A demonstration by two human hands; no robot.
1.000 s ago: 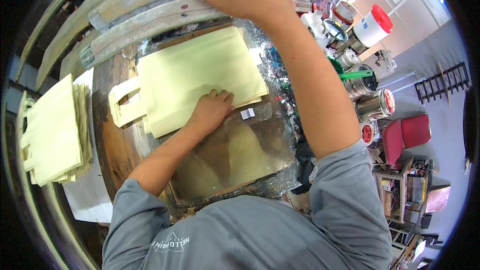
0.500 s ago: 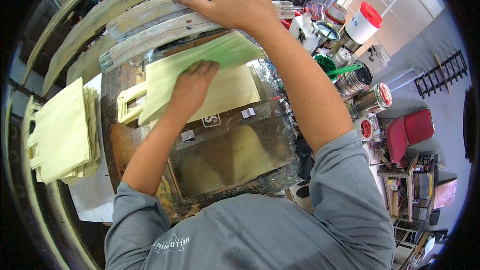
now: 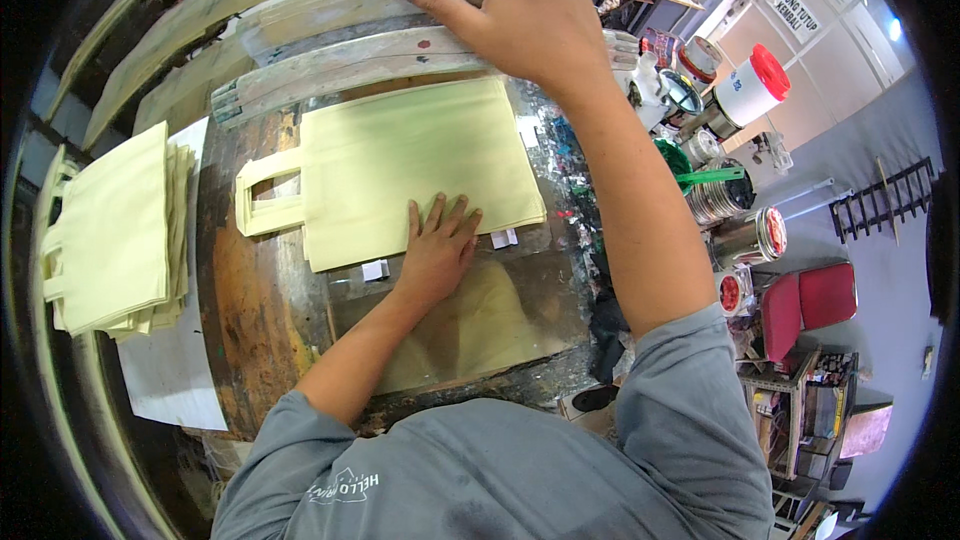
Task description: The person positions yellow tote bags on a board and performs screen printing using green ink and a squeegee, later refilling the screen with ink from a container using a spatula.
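A pale yellow cloth tote bag (image 3: 410, 155) lies flat on a stained work board (image 3: 255, 310), its handle loop pointing left. My left hand (image 3: 440, 248) rests on the bag's near edge with its fingers spread, holding nothing. Two small white folded tabs, a left one (image 3: 375, 271) and a right one (image 3: 504, 238), sit along that edge. Beyond the bag, a tilted wooden screen frame (image 3: 340, 65) is raised. My right hand (image 3: 535, 20) is closed over the frame's upper bar, thumb on the near side; its other fingers are partly hidden behind.
At the left, a stack of similar yellow bags (image 3: 115, 230) lies on a white sheet (image 3: 175, 380). Ink cans and tubs stand at the right, including a white bucket with a red lid (image 3: 750, 88) and a can with a green spatula (image 3: 722, 190). Farther right is a red chair (image 3: 805, 305).
My left hand has slid from the middle of the bag to its near edge. The bag, lifted at its far side before, now lies flat. My right hand still grips the frame.
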